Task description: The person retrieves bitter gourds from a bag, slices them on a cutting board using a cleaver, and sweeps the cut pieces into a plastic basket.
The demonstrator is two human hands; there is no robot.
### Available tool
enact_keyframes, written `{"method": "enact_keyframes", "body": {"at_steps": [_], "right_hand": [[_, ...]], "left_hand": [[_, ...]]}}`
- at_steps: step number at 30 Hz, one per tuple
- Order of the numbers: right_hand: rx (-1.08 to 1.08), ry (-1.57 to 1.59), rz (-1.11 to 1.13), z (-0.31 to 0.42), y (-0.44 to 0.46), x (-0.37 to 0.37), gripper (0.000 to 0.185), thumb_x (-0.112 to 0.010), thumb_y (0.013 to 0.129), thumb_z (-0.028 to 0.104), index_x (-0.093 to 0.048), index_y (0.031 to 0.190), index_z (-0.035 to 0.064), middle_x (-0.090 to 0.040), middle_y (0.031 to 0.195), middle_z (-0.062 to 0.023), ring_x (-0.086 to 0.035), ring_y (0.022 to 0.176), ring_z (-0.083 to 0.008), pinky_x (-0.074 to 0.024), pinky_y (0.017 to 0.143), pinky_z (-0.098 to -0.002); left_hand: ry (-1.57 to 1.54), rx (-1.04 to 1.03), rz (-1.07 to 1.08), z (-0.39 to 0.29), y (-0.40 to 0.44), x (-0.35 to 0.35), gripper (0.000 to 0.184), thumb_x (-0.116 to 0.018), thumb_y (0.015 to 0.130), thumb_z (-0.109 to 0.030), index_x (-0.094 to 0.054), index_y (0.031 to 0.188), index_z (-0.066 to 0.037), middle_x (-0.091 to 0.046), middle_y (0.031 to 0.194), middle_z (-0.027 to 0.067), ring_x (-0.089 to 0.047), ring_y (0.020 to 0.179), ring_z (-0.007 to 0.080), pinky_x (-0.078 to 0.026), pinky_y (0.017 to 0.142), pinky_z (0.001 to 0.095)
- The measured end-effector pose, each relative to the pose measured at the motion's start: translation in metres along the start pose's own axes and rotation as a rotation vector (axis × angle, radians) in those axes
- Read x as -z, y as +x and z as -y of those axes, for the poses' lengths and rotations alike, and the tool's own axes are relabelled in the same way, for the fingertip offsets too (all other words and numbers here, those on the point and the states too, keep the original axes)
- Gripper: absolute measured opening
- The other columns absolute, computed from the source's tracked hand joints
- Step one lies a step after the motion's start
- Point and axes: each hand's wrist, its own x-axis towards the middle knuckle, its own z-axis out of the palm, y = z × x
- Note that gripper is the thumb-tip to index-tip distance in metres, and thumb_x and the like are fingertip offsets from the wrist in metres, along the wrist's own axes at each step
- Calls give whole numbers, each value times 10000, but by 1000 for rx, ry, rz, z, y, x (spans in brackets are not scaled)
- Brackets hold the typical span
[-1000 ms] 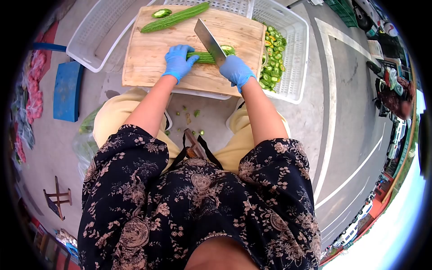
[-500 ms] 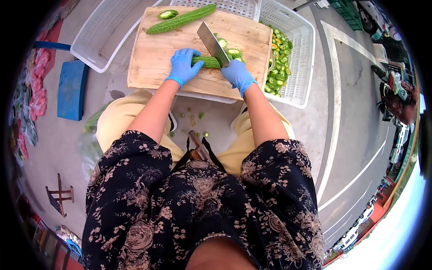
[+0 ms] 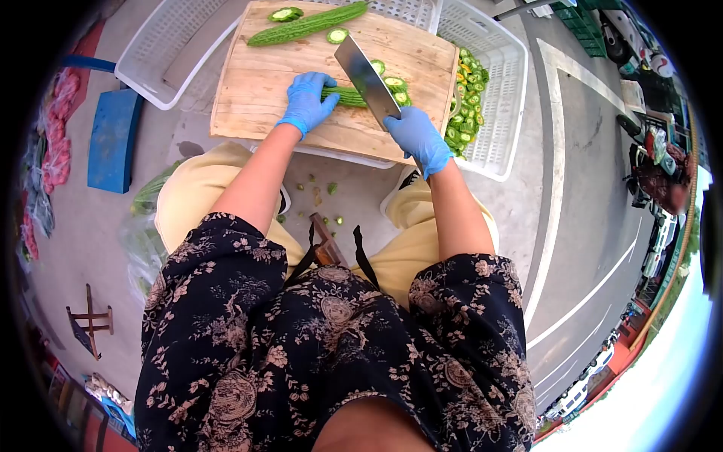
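My left hand (image 3: 309,101), in a blue glove, grips the left end of a green ridged gourd (image 3: 348,96) on the wooden cutting board (image 3: 260,90). My right hand (image 3: 416,137), also gloved, is closed round the handle of a broad cleaver (image 3: 367,79), whose blade stands at the gourd's right end. Several cut slices (image 3: 395,84) lie to the right of the blade, and one slice (image 3: 337,35) lies further back. A whole gourd (image 3: 307,26) and a short cut piece (image 3: 286,14) rest at the board's back left.
A white crate (image 3: 506,98) right of the board holds many green slices (image 3: 468,98). Another white crate (image 3: 162,64) is at the left, near a blue stool (image 3: 113,142). A plastic bag of greens (image 3: 143,245) lies by my left knee; scraps dot the ground below the board.
A slice now lies apart near the whole gourd, and more slices sit right of the blade. My right hand and the cleaver have shifted slightly right; my left hand still grips the gourd.
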Motion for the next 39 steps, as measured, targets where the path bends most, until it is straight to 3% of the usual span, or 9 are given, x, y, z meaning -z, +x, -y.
{"method": "enact_keyframes", "body": {"at_steps": [4,10,13,17,20,23,35,38,39], "right_hand": [[-62,-117,29,9,4,0,295,-489,784,174,-649,882,-54,-635,785,-264,-646,658,-360,-537,556,-398],[90,-349,-72,14,41,-42,242,-512,751,136,-652,851,-36,-620,878,-279,-612,862,-401,-488,779,-438],[72,-199,-76,8,50,-40,247,-518,767,159,-657,861,-22,-621,853,-277,-613,846,-403,-492,764,-442],[44,-19,-61,8,30,-17,289,-494,796,193,-646,853,-46,-629,723,-244,-632,622,-361,-525,580,-406],[37,36,-47,11,12,-6,291,-487,794,177,-636,845,-68,-619,673,-236,-614,510,-323,-513,476,-379],[39,-25,-9,21,-1,0,288,-493,792,171,-632,842,-76,-615,667,-239,-612,494,-310,-509,454,-370],[19,-177,23,28,18,-16,237,-496,748,97,-624,823,-87,-619,782,-285,-634,683,-386,-524,605,-423],[210,-392,-103,20,43,-44,236,-504,756,126,-635,815,-61,-623,812,-274,-625,702,-400,-517,657,-429],[201,-328,-85,19,50,-43,242,-504,761,138,-638,821,-54,-624,821,-270,-623,711,-401,-514,671,-430]], "left_hand": [[1,0,16,0,1,1,287,-676,728,-277,-593,980,-166,-563,1015,93,-487,1001,316,-385,867,440],[20,-25,34,-3,-8,2,311,-686,721,-284,-584,983,-153,-554,1024,97,-483,997,314,-384,868,434],[24,-43,38,-2,-8,5,309,-697,719,-296,-598,982,-166,-551,1029,98,-480,999,315,-384,866,436],[121,14,-3,-21,0,27,289,-717,706,-318,-631,952,-194,-560,1016,85,-486,996,306,-398,855,427],[136,70,34,-27,-3,36,287,-736,685,-319,-643,928,-198,-571,994,84,-497,977,301,-425,836,410],[121,60,44,-20,-3,32,295,-750,670,-304,-642,921,-194,-577,978,87,-504,962,303,-449,820,398],[43,107,37,-20,-4,27,288,-746,677,-260,-627,929,-183,-572,984,78,-486,971,313,-458,826,400],[24,115,68,-18,-6,25,266,-731,695,-238,-628,934,-183,-571,985,74,-479,977,318,-459,825,401],[20,128,79,-16,-7,26,257,-725,704,-230,-628,937,-183,-571,985,72,-477,979,320,-459,825,401]]}}
